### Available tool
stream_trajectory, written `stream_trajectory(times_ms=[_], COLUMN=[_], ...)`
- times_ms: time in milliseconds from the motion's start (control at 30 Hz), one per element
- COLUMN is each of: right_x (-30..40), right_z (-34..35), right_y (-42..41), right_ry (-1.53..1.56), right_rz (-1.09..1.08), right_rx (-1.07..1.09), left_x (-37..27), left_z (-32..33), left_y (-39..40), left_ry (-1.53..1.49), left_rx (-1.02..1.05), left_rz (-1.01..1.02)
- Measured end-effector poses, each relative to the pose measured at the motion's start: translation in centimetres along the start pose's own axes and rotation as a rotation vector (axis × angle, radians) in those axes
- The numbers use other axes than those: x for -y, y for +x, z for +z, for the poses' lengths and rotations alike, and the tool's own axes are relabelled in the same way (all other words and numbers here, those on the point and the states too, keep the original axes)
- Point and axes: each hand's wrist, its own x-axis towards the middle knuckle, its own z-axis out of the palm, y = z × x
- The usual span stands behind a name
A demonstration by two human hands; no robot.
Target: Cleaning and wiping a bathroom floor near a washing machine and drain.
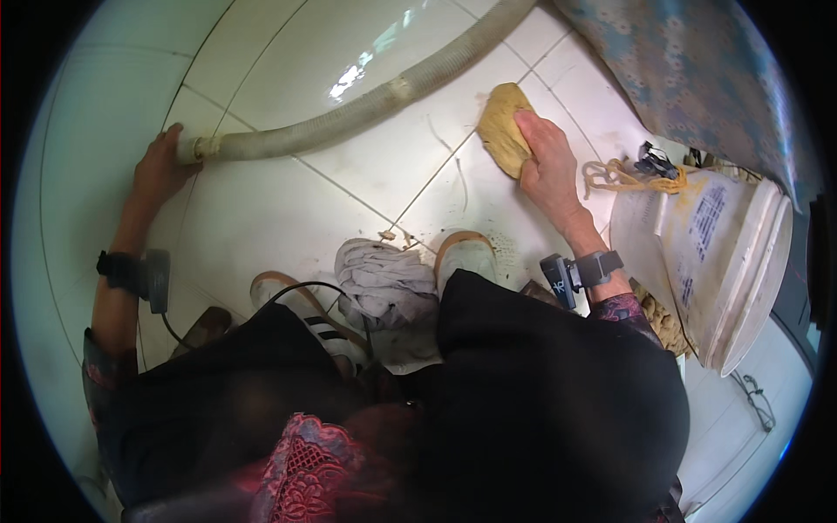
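Note:
My left hand (159, 167) grips the end of a ribbed grey hose (281, 142), which curves up and to the right across the white floor tiles (392, 176). At the right, my right hand (552, 157) holds a flat yellow-brown sponge or lump (502, 127); its material is unclear. The palm side of each hand is largely hidden. A bunched grey cloth (386, 278) lies between my shoes, below both hands.
A white plastic bucket (703, 261) with orange cord (608, 176) lies tilted at the right. Behind it hangs a patterned cloth (693, 72). Small brown crumbs (388, 235) lie near my right shoe (467, 255). A thin black cable (304, 284) passes over my left shoe.

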Motion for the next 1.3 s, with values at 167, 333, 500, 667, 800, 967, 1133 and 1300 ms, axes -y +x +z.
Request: stream_trajectory(times_ms=[167,333,500,667,800,967,1133,1300], right_x=[-0.5,0.4,1.2,5.7,9.2,11.6,15.0,15.5], right_z=[0.3,-1.6,-5.1,-10.0,-15.2,-19.4,-23.0,-25.4], right_y=[-0.6,1.0,2.9,3.5,2.6,0.0,-1.4,-2.8], right_ry=[-0.115,-0.171,0.196,0.244,0.398,0.365,0.408,0.346], right_rz=[-0.146,-0.008,0.251,0.373,0.677,0.558,0.717,0.741], right_rx=[-0.039,0.091,0.182,0.138,0.182,0.168,0.204,0.209], left_x=[-0.4,-1.2,-2.9,-3.5,-5.6,-4.8,-4.6,-6.4], left_z=[0.5,1.2,-0.1,-0.9,-3.7,-6.7,-10.6,-16.2], left_y=[-0.8,-1.6,-3.3,-6.0,-8.4,-11.5,-13.7,-17.4], left_ry=[-0.052,-0.113,-0.005,0.056,-0.067,-0.131,-0.313,-0.571], left_rx=[-0.007,0.084,0.243,0.295,0.421,0.53,0.505,0.324], left_rz=[0.111,0.164,0.113,0.242,0.152,0.078,0.01,0.009])
